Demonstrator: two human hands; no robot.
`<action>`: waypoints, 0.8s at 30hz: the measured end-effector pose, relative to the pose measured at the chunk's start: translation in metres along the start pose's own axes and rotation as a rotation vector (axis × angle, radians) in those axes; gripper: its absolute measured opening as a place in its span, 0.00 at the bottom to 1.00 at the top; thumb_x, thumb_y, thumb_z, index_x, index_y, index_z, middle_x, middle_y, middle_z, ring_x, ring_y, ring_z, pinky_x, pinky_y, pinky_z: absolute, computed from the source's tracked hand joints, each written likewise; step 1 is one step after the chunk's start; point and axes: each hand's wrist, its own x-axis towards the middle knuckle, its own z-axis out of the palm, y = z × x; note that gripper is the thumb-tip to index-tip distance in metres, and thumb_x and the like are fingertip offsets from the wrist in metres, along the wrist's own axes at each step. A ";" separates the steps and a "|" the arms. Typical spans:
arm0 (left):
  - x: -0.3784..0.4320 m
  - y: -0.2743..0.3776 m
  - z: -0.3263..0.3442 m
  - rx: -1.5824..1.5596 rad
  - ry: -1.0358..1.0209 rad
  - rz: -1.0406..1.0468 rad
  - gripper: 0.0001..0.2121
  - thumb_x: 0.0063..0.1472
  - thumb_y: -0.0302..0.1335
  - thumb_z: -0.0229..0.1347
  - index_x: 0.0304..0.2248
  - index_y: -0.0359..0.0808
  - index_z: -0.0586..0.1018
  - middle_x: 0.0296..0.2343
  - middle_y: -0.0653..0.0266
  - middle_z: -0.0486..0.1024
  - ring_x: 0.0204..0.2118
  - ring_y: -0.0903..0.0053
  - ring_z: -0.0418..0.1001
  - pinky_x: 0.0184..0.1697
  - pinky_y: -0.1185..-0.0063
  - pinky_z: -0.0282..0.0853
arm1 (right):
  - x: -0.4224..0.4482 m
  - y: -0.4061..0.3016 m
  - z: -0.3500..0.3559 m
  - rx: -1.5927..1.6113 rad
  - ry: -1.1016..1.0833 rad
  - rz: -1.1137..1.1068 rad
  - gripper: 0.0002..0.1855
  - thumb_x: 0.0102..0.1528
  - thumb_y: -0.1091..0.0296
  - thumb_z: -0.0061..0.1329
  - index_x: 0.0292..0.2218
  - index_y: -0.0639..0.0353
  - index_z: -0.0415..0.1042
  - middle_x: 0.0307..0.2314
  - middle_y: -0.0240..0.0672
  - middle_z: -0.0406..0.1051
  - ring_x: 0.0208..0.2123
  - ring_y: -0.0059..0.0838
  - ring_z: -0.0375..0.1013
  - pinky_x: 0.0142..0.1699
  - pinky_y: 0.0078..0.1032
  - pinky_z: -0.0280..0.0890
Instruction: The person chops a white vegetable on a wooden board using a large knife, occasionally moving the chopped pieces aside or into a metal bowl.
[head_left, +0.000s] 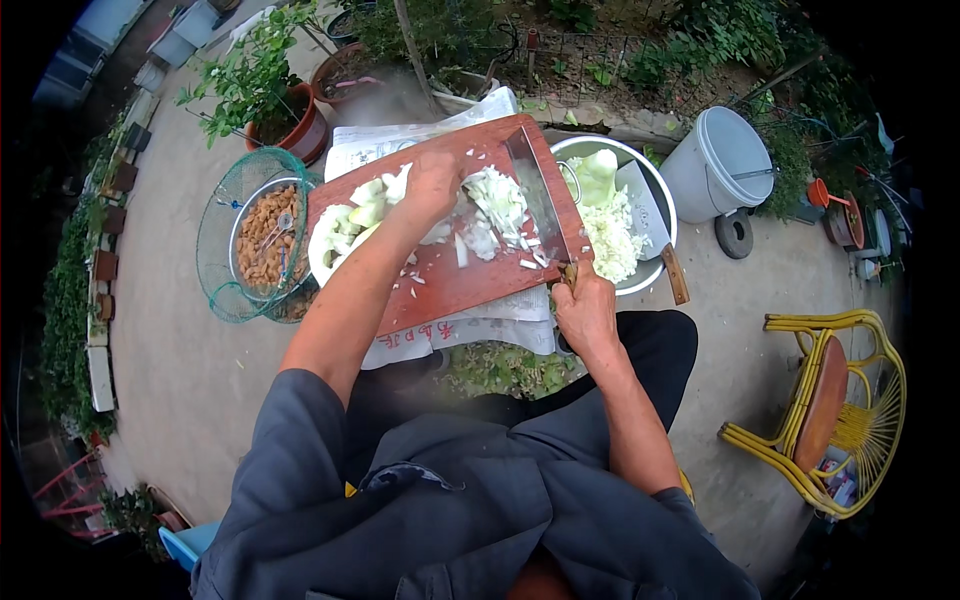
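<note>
My right hand (589, 304) grips the handle of a cleaver (541, 196), whose broad blade stands near the right end of a reddish wooden cutting board (442, 289). Chopped pale vegetable pieces (499, 202) lie just left of the blade. My left hand (433, 184) rests over the board's middle, its fingers bent down; what is beneath them is hidden. Larger pale green vegetable pieces (337, 232) are at the board's left end. Right of the board, a metal basin (656, 281) holds finely chopped vegetable (611, 236), a larger pale green piece and a second cleaver (643, 206) with a wooden handle.
Left of the board, a green mesh basket (214, 255) surrounds a bowl of brown pieces (262, 232). Printed paper (510, 315) lies under the board. A white bucket (694, 176) stands beyond the basin, a yellow chair (814, 397) at right, and a potted plant (300, 124) at upper left.
</note>
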 end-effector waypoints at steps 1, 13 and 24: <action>-0.004 0.003 -0.006 0.049 -0.111 -0.039 0.06 0.56 0.21 0.55 0.33 0.36 0.83 0.31 0.50 0.80 0.38 0.51 0.78 0.42 0.61 0.72 | -0.001 -0.001 0.000 -0.008 0.001 -0.017 0.08 0.52 0.75 0.47 0.31 0.73 0.67 0.20 0.62 0.70 0.27 0.65 0.73 0.36 0.51 0.66; -0.084 0.036 -0.006 -0.304 0.286 -0.024 0.26 0.53 0.15 0.52 0.54 0.25 0.68 0.40 0.38 0.77 0.44 0.44 0.76 0.49 0.60 0.71 | -0.003 -0.030 0.010 -0.119 -0.063 -0.152 0.08 0.52 0.75 0.48 0.30 0.74 0.69 0.23 0.64 0.71 0.29 0.65 0.74 0.38 0.53 0.67; -0.084 0.049 -0.005 -0.181 0.317 -0.134 0.06 0.54 0.21 0.56 0.31 0.30 0.81 0.35 0.52 0.79 0.38 0.56 0.78 0.44 0.66 0.74 | 0.021 -0.047 0.034 -0.245 -0.127 -0.189 0.09 0.52 0.74 0.48 0.29 0.75 0.72 0.24 0.67 0.71 0.30 0.67 0.74 0.38 0.55 0.68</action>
